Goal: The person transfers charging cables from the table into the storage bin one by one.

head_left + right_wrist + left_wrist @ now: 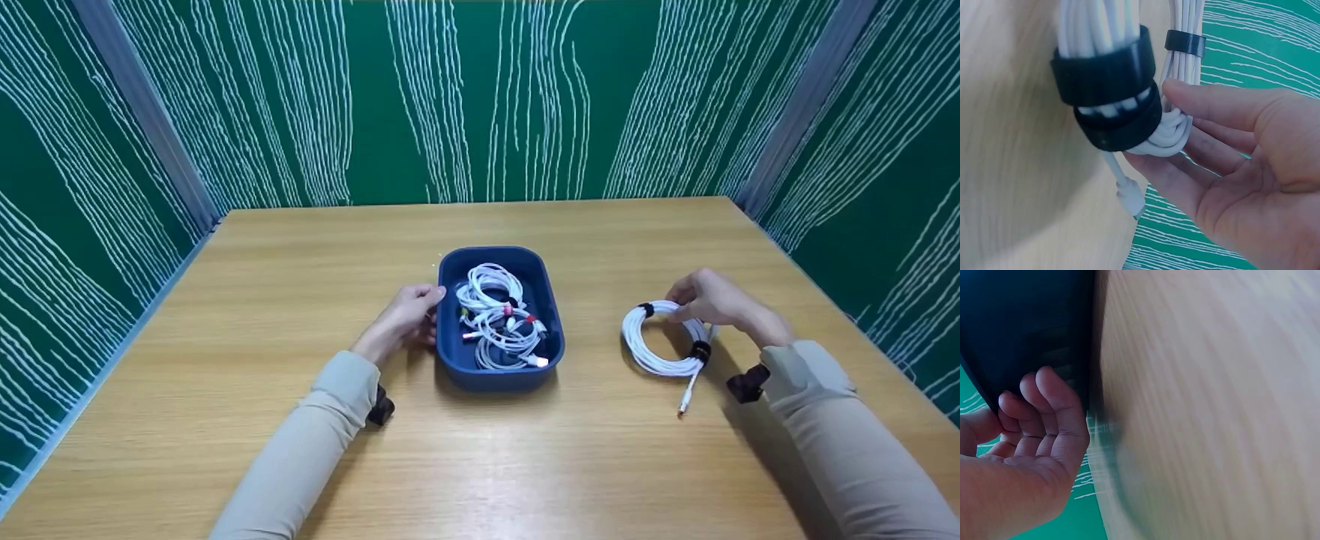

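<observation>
A dark blue plastic bin (501, 381) stands on the table with several coiled white cables (504, 330) inside. My left hand (409, 313) holds the bin's left side, its thumb at the rim; in the left wrist view the fingers (1055, 391) curl against the dark outer wall. To the right of the bin, my right hand (712, 300) grips a coiled white cable (637, 341) at its right side, the thumb and fingers around the strands (1171, 132). Black straps (1109, 81) bind this coil. A short free end with a plug (684, 401) hangs toward the front.
The wooden table (315, 247) reaches to green walls (367, 112) with white wavy lines at the back and both sides. Grey posts (150, 112) stand at the back corners. Black wrist cameras (380, 409) sit below the cuffs.
</observation>
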`<state>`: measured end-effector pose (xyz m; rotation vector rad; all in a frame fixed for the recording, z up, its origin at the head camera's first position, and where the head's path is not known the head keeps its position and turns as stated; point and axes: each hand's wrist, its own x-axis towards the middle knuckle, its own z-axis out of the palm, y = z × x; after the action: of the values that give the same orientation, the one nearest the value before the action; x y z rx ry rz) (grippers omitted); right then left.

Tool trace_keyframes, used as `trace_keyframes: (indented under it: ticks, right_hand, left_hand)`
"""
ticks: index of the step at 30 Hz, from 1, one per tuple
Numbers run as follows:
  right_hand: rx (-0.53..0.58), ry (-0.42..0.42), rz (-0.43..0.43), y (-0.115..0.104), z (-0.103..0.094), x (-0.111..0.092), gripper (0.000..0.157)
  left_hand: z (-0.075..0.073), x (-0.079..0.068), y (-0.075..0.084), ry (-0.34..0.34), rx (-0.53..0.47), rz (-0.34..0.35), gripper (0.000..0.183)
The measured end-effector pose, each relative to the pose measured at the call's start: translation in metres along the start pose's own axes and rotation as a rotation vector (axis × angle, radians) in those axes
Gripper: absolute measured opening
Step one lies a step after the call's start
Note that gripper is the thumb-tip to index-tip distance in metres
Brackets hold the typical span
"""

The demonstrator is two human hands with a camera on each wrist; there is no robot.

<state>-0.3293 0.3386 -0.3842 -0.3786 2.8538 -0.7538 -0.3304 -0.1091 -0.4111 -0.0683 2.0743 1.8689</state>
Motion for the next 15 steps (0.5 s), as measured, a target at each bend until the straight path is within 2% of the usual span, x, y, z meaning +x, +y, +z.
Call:
trace_keyframes:
  ticks: [8, 15]
  right_hand:
    - [0.045, -0.006, -0.029, -0.007, 0.001, 0.003, 0.017]
    - [0.037, -0.005, -0.029, -0.011, 0.003, 0.006, 0.018]
  left_hand:
    - [0.001, -0.001, -0.001, -0.015, -0.032, 0.019, 0.033]
    - [0.001, -0.002, -0.001, -0.011, -0.028, 0.019, 0.033]
